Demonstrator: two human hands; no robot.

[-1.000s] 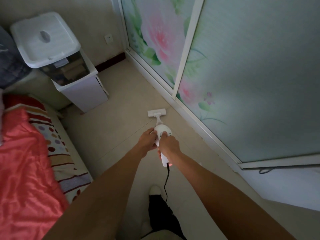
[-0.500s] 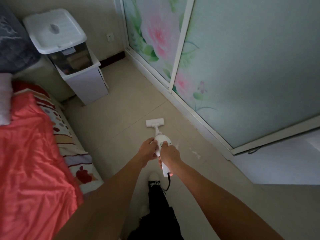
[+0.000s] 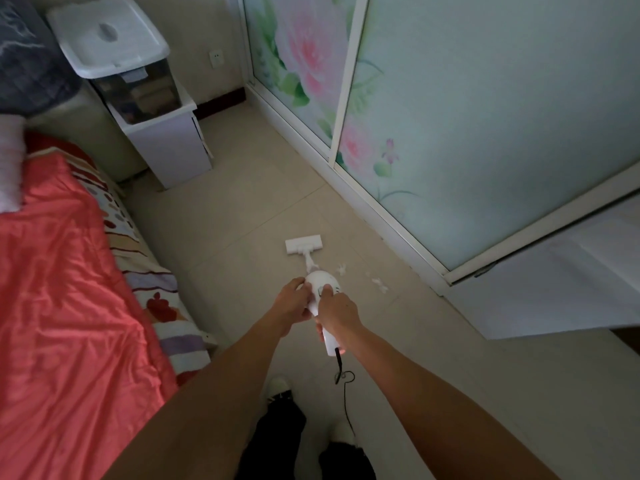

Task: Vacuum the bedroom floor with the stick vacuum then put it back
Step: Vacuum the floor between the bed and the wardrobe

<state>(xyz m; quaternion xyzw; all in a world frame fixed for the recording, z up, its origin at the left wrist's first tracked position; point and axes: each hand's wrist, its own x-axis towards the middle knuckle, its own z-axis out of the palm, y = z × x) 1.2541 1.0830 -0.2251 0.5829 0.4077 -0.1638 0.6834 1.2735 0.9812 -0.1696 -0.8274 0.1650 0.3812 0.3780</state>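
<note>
Head view, looking down at a beige tiled floor (image 3: 242, 216). At the far left lies a bed (image 3: 69, 289) under a coral-red cover, with a patterned sheet of dots and stripes showing along its edge. Beyond it, against the wall, stands a white cabinet (image 3: 173, 147) with a clear storage bin (image 3: 114, 46) and its white lid on top. A wall socket (image 3: 216, 58) sits just right of the bin.

In the middle of the floor is the white stick vacuum (image 3: 320, 285): its flat floor head (image 3: 304, 245) rests on the tiles ahead of the person, and the rounded body rises toward the camera. The left hand (image 3: 294, 303) is curled against the left side of the body. The right hand (image 3: 337, 311) is wrapped around the handle, with a finger near the button on top. A black cord (image 3: 344, 386) hangs from the handle's end down to the floor. Below, dark trousers and a pale shoe (image 3: 278, 384) are visible.

Just right of the vacuum, small white scraps (image 3: 379, 284) lie on the tiles. Further right run sliding doors (image 3: 485, 116) with frosted glass and pink flowers.
</note>
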